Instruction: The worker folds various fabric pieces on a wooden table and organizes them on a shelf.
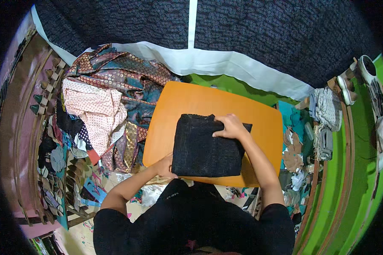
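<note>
A dark black cloth (206, 148), folded into a thick rectangle, lies on an orange table (174, 97) in front of me. At its near left corner, my left hand (165, 167) is closed on the edge, with some fingers hidden by the cloth. My right hand (232, 126) grips the cloth by its far right part, thumb and fingers bent over the top. A small dark corner of cloth sticks out to the right, past that wrist.
Left of the table is a heap of patterned fabric (136, 68) with a pale dotted cloth (96, 104) on top. Shelves with folded clothes (327, 108) and white shoes (346, 90) stand at the right. A dark patterned curtain (263, 38) hangs beyond the table.
</note>
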Demonstrator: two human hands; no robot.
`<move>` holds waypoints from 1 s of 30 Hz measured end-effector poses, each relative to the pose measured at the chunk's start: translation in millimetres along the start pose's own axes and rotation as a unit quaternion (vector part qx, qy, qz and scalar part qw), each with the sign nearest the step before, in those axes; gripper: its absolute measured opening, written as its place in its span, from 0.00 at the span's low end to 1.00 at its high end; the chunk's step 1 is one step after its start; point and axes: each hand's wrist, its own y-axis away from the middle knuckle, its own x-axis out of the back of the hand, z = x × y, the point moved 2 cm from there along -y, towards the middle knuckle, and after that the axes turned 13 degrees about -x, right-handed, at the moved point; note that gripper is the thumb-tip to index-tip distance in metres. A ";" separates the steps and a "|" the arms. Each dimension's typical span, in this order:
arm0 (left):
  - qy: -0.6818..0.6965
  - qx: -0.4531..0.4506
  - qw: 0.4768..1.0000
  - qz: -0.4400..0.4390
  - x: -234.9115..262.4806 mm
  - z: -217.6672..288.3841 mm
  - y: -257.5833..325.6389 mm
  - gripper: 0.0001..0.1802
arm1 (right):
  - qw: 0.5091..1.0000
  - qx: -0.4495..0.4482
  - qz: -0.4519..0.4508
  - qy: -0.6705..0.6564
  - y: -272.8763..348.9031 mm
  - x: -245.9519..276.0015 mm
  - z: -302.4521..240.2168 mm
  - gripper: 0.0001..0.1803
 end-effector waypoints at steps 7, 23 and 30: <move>0.076 0.033 0.990 0.112 -1.5 -2.6 5.1 0.24 | 0.992 -0.107 -0.005 0.060 -37.5 -76.5 30.7 0.33; -0.382 0.219 0.887 0.139 -9.8 28.3 -86.5 0.33 | 0.961 -0.154 0.204 0.109 -3.5 -103.4 11.5 0.38; -0.399 0.242 0.879 0.098 -26.0 -4.9 -81.3 0.34 | 0.929 -0.302 0.214 0.011 45.3 -76.9 -62.4 0.35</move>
